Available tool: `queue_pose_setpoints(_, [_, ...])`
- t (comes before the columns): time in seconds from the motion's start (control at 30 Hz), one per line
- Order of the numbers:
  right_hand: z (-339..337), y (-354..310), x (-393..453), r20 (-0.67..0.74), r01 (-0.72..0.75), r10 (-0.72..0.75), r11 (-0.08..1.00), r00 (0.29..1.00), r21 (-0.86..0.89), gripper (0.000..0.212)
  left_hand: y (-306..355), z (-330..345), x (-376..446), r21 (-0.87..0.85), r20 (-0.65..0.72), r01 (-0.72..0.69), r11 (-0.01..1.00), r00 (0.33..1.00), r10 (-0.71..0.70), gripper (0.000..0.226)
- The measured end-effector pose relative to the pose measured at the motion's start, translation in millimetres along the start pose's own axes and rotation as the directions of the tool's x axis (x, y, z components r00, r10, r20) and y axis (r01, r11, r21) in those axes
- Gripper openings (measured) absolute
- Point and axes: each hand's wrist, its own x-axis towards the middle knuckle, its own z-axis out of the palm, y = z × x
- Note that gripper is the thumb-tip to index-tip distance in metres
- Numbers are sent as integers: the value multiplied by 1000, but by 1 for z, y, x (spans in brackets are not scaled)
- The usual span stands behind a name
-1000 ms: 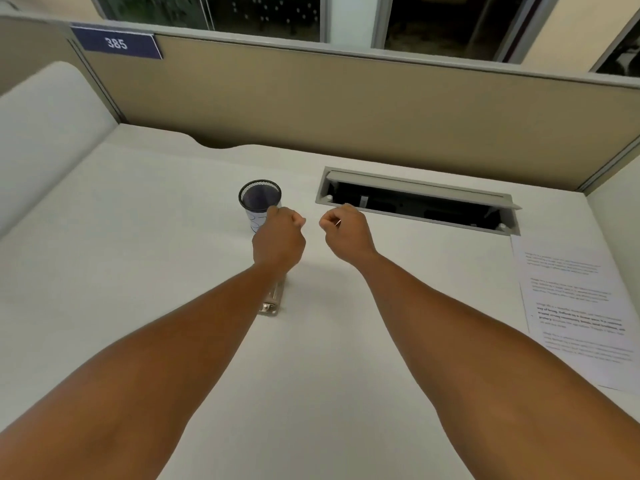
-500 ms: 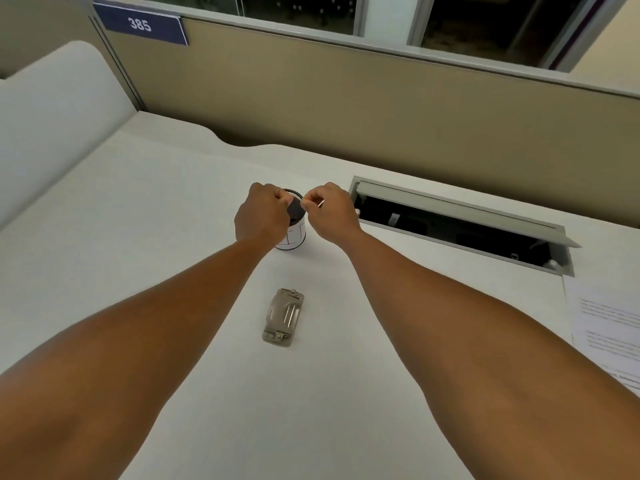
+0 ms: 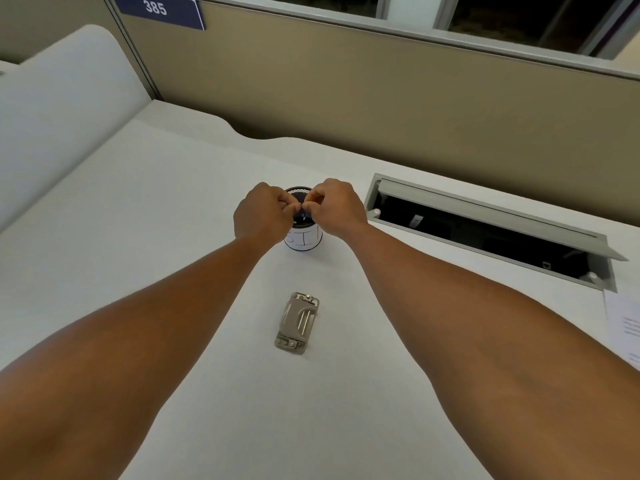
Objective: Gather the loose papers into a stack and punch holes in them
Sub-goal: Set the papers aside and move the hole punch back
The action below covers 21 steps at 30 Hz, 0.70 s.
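Note:
A grey metal hole punch [image 3: 297,323] lies flat on the white desk [image 3: 138,220], between my forearms. Beyond it stands a black mesh cup [image 3: 304,239] with a white label. My left hand [image 3: 264,213] and my right hand [image 3: 335,208] hover over the cup's mouth, fingers curled and fingertips pinched together so they touch. Whether something tiny sits between the fingertips is too small to tell. A printed paper sheet [image 3: 623,323] shows at the right edge, mostly cut off.
An open cable hatch [image 3: 485,230] with a raised grey lid sits in the desk to the right of the cup. A beige partition [image 3: 346,98] with a blue "385" sign [image 3: 159,10] closes the back. A white side panel [image 3: 52,109] borders the left.
My view has shifted left and down, so the paper has slid to the right edge. My hands have come together over the cup, fingertips now touching. The punch, earlier hidden by my left arm, is uncovered.

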Motion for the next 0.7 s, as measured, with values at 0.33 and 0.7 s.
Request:
queue_pose_setpoints(0.33, [-1,-1,-11,-3,12,-12,998,1000,60,18,7,-1,-8,-10,-13,32,999,999,-32,8])
queue_pose_setpoints(0.7, [-17,2,-46,-53,-18,28,983,998,182,25,30,-8,-37,32,-124,-86,996,988,89,23])
